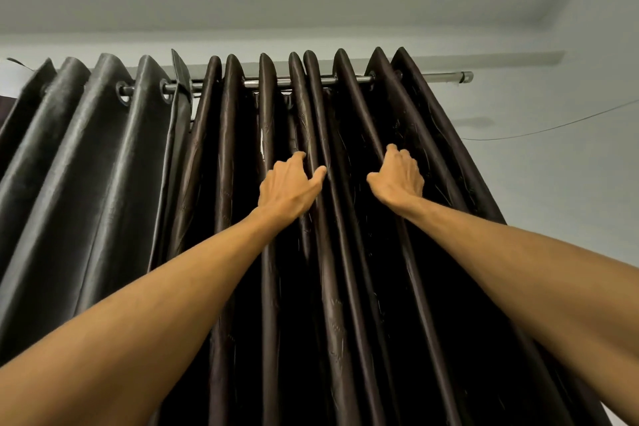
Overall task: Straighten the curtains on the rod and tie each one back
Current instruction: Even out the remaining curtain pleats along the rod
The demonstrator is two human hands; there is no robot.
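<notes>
On rod (262,83), brown curtain (332,287) hangs bunched, right of grey curtain (86,166). left hand (290,187) grips 1 pleat, fingers curled behind it, thumb in front. right hand (397,180) grips another pleat further right, fingers curled in.

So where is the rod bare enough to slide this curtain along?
The rod is bare from the last fold of the brown curtain to the end cap. A narrow gap sits between the grey curtain and the brown one. Crowded: the tight brown folds that the left hand and right hand grip.
</notes>
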